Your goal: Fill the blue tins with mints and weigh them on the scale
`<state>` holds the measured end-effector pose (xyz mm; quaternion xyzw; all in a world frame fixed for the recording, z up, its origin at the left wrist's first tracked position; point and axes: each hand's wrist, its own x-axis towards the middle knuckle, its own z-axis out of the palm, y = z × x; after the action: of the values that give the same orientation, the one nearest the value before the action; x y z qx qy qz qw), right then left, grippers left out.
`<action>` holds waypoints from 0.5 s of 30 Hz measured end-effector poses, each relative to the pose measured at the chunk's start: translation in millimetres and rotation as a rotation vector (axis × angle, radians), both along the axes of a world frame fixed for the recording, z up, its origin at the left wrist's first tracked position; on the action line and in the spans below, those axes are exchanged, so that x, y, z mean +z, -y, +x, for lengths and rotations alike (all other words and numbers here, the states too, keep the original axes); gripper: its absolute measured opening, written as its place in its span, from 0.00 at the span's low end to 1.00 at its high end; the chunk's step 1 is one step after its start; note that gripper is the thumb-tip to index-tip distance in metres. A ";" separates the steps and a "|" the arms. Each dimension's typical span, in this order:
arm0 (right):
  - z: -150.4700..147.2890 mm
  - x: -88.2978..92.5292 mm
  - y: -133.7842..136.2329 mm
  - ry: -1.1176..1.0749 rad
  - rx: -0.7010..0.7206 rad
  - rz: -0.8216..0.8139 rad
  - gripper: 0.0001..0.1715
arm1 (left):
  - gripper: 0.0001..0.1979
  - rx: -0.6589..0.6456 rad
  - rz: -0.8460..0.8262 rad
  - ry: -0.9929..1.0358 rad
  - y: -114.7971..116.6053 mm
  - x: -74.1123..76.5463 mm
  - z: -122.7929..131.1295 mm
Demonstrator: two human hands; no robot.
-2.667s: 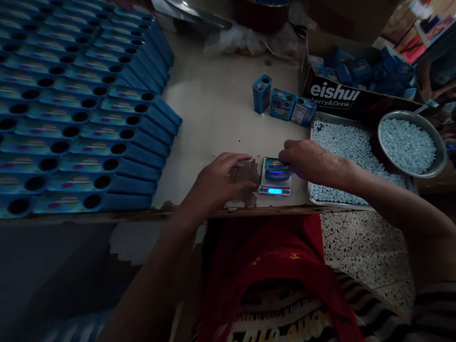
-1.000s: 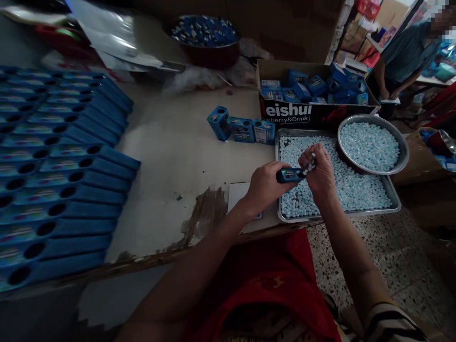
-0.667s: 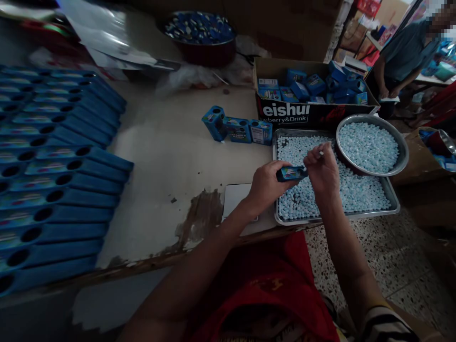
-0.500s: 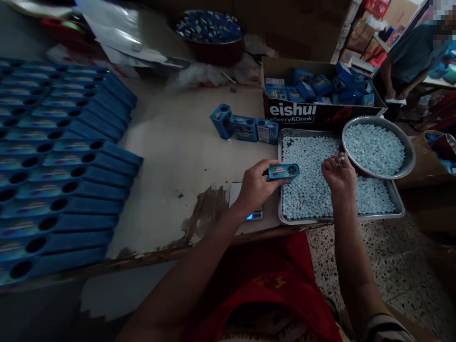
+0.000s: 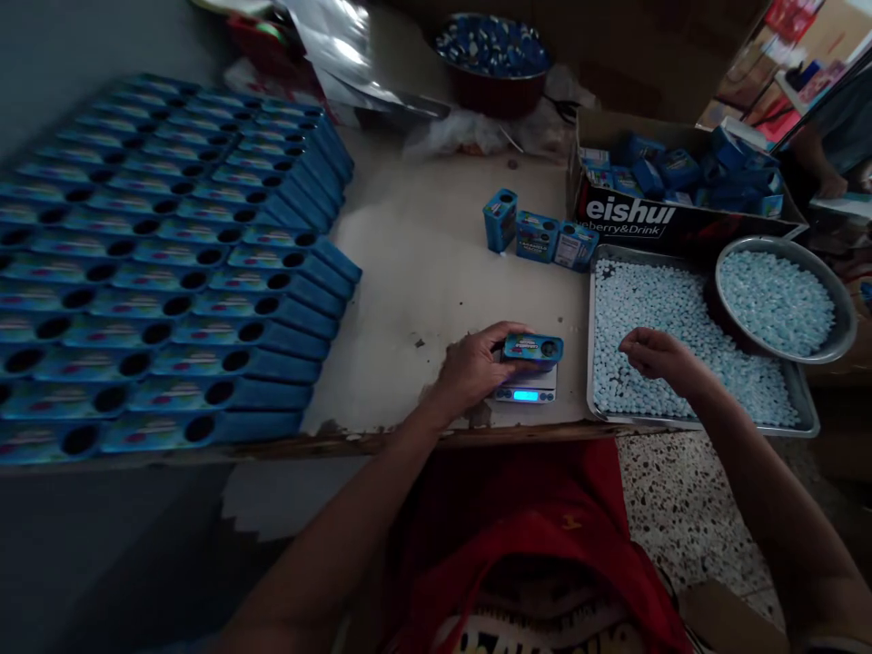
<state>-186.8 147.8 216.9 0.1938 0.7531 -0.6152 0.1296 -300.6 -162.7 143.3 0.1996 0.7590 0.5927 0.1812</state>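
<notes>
My left hand (image 5: 477,363) is wrapped round a small blue candy box (image 5: 535,348) with a round hole in its top. It holds the box upright at a small digital scale (image 5: 526,392) with a lit display; whether the box rests on the scale's plate I cannot tell. My right hand (image 5: 658,354) is closed, knuckles up, over a metal tray (image 5: 591,336) spread with pale blue and white candies (image 5: 627,309). What its fingers hold, if anything, is hidden.
Rows of blue boxes (image 5: 204,309) with open holes cover the left side. A steel bowl (image 5: 845,318) of candies sits on the tray's right. Three boxes (image 5: 537,238) stand behind the scale, beside a carton (image 5: 688,222) of more boxes. A red bowl (image 5: 490,91) is at the back.
My left hand has brought the box from beside the tray to the scale. My right hand, palm up with candies in its fingers before, has turned over and closed. The view has swung left.
</notes>
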 end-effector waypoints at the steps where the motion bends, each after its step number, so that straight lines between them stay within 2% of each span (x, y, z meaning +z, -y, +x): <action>1: -5.1 3.3 4.4 -0.004 0.029 0.014 0.28 | 0.37 -0.021 0.019 -0.002 0.7 1.0 0.8; 3: -15.1 9.1 12.3 -0.008 0.051 -0.005 0.25 | 0.44 -0.060 0.067 -0.010 7.9 5.4 0.8; 5: -23.8 15.8 18.7 0.022 0.010 -0.067 0.24 | 0.47 -0.049 0.086 -0.024 23.0 9.9 -1.2; 7: -30.9 24.3 23.9 0.069 -0.052 -0.143 0.22 | 0.42 0.041 0.074 -0.030 43.2 12.2 -3.9; 10: -38.4 38.6 29.7 0.115 -0.094 -0.206 0.19 | 0.32 0.244 0.052 -0.014 73.1 14.1 -5.4; 13: -41.9 50.0 35.2 0.114 -0.064 -0.176 0.19 | 0.23 0.389 0.019 -0.021 91.8 20.3 -3.8; 15: -41.9 56.5 40.2 0.080 -0.025 -0.118 0.20 | 0.20 0.434 0.009 -0.047 96.4 25.8 -3.1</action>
<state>-228.7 107.6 273.4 0.2195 0.7072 -0.6520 0.1633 -303.7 -259.1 169.1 0.0461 0.7855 0.6163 0.0310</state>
